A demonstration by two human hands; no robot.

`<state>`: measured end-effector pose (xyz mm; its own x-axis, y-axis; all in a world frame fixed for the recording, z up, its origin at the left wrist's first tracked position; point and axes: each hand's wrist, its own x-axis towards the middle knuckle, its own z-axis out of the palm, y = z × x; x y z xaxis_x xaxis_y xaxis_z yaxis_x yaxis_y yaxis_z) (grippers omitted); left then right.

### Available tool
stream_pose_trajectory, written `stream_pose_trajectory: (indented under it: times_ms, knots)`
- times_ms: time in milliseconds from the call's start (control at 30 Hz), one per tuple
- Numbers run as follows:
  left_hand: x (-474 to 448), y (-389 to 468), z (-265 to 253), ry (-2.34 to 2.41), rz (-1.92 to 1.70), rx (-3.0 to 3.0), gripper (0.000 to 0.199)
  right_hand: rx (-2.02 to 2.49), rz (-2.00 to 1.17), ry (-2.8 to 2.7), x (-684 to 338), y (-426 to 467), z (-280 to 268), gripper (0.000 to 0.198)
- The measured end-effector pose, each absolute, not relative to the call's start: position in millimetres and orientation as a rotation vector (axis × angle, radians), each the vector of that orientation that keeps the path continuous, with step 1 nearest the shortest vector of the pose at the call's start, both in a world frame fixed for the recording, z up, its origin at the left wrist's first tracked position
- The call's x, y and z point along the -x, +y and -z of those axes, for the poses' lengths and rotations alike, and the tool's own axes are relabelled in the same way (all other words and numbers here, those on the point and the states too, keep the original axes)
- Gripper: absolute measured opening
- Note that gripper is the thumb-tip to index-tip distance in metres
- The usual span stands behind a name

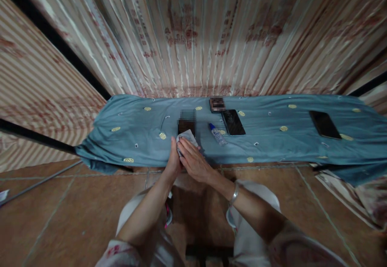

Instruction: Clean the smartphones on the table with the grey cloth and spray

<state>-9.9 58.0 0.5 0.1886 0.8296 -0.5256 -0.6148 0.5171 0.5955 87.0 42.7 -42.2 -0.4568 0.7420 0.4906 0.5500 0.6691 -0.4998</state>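
Observation:
A white cloth or tissue [188,134] lies beneath the fingers of my right hand [195,160], which are closed together and pressed down on it. Beyond the cloth shows a dark flat rectangular thing [186,127], its far end blurred out. My left hand [173,158] is at the left edge of the cloth with the thumb raised; its other fingers are mostly hidden, and it appears to grip the dark rectangular thing from the side. To the right lies a small clear bottle with a blue cap [218,135]. A black phone [233,122] rests past it.
A blue patterned cloth [145,122] covers the long narrow table. Behind the black phone sits a small dark box-like thing [217,104], partly blurred out. Another dark phone [325,125] lies far right. Striped curtains [187,65] hang behind, and black poles [39,138] slant at the left.

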Motion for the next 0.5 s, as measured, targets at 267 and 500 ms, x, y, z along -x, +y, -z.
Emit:
stream_pose_trajectory:
  times_ms: [267, 500]
  knots:
    - [21.5, 69.3, 7.5, 0.916, -1.081, -0.176, 0.072, 0.921, -0.292, -2.234, -86.6, 40.7, 49.9, 0.053]
    - [28.3, 80.1, 6.7, 0.904, -1.238, -0.123, 0.058, 1.025, -0.154, -2.206, -90.6, 43.0, 47.4, 0.047]
